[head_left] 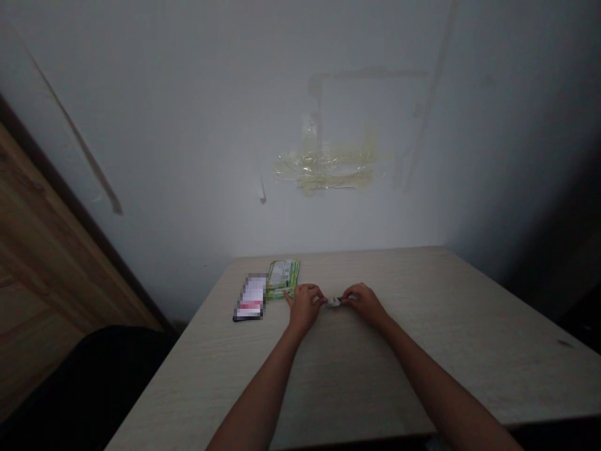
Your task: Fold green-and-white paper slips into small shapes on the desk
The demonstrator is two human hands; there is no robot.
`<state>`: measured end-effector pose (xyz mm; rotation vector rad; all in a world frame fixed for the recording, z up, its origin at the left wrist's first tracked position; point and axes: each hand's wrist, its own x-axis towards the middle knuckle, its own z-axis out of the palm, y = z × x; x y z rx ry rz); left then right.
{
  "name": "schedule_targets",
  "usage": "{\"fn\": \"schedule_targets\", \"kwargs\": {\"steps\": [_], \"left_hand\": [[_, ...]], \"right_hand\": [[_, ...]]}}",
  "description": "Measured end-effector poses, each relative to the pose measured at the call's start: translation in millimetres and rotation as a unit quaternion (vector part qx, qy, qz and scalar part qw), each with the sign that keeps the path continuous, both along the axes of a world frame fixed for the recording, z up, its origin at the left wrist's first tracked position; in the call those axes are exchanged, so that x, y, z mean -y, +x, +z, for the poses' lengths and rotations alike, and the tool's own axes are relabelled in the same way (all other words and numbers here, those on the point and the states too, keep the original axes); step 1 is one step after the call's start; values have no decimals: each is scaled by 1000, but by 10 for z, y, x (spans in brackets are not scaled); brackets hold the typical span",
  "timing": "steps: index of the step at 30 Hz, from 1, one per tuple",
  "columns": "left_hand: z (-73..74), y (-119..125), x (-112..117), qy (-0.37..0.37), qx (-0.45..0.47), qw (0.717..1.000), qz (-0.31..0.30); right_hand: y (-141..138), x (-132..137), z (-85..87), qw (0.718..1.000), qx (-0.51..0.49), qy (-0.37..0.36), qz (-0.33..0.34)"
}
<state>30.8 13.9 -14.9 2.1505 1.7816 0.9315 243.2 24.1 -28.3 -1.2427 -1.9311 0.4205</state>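
Forearms (267, 388) extend forward over tabletop (347, 382), converging. Left hand (305, 307) and right hand (369, 305) face each other, fingers bent inward; each grip narrow, pinching opposite ends of small whitish item (333, 302) between them. Item's contact with tabletop: cannot tell.

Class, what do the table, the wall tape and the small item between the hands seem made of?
Table: matt, probably wood or laminate; pale, grain-like streaks.
Wall tape: likely glossy plastic film; wrinkled, yellowish, catching light.
Small item: whitish; too small to tell.
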Motion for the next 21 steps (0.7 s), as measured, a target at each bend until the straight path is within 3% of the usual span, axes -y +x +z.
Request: {"fn": "schedule_targets", "kwargs": {"steps": [21], "left_hand": [[8,23,53,-6,-7,999,-42]], "right_hand": [[-40,24,20,999,-3,36,37]]}}
